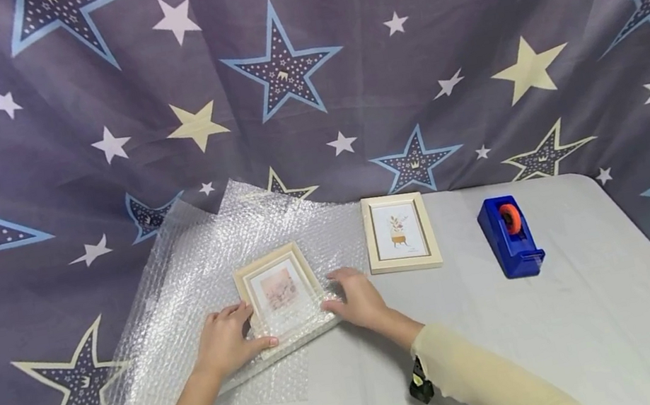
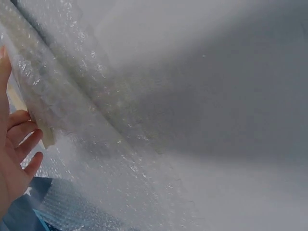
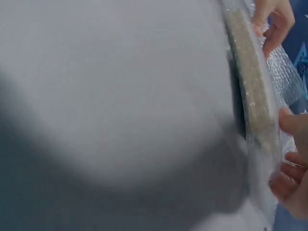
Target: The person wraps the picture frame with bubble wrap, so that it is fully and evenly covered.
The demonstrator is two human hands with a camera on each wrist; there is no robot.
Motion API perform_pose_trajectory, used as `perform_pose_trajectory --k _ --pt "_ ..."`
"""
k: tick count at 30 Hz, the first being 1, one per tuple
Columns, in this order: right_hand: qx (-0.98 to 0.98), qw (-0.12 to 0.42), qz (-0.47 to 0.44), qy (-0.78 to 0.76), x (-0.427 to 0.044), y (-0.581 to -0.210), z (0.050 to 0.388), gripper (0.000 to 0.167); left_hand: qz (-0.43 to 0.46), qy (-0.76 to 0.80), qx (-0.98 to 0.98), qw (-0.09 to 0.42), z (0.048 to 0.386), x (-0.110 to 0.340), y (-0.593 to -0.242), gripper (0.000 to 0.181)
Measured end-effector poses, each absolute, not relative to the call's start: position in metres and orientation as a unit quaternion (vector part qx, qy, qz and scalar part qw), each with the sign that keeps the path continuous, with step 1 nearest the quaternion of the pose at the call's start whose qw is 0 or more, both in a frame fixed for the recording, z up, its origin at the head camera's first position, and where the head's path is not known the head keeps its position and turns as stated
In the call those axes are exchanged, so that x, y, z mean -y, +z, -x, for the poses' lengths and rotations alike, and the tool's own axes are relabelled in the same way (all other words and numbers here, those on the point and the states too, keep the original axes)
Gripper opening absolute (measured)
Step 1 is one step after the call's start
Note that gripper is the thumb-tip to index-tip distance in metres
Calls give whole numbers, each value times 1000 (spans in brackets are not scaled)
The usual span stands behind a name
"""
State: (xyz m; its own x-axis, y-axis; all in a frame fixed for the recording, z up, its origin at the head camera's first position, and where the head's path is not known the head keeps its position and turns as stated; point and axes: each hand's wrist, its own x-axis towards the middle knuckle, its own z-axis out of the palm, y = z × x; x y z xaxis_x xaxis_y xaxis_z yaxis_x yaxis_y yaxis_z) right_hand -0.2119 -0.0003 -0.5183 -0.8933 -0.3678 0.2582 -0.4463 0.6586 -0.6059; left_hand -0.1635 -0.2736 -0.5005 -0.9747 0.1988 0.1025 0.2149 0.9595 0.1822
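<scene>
A pale wooden picture frame [image 1: 281, 291] with a pinkish print lies tilted on a large sheet of bubble wrap [image 1: 188, 311]. One flap of the wrap is folded up over the frame's lower edge. My left hand [image 1: 225, 339] grips the frame's lower left side, thumb on its front over the wrap. At the lower right corner, my right hand [image 1: 359, 297] holds the frame through the wrap, its thumb on the front. In the right wrist view the wrapped side of the frame [image 3: 252, 72] faces the camera; in the left wrist view the wrap [image 2: 62, 86] covers most of it.
A second wooden frame [image 1: 400, 233] with a plant print lies right of the wrap. Farther right stands a blue tape dispenser [image 1: 508, 240] with an orange core. The white table [image 1: 589, 316] meets a star-patterned curtain [image 1: 302, 142] at its back and sides.
</scene>
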Motion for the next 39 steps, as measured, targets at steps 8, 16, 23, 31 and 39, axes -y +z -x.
perform_pose_trajectory --k 8,16,23,31,39 --pt "902 41 -342 259 6 -510 210 76 110 -103 987 53 165 271 -504 85" --pt "895 39 -384 222 8 -512 207 66 108 -97 988 49 165 267 -504 83" --pt "901 28 -385 199 10 -515 207 65 120 -98 984 88 164 268 -503 84" --pt "887 52 -430 159 13 -517 205 48 114 -93 986 81 163 268 -504 83" --pt "889 39 -433 144 16 -519 202 44 86 -97 990 59 159 266 -498 84"
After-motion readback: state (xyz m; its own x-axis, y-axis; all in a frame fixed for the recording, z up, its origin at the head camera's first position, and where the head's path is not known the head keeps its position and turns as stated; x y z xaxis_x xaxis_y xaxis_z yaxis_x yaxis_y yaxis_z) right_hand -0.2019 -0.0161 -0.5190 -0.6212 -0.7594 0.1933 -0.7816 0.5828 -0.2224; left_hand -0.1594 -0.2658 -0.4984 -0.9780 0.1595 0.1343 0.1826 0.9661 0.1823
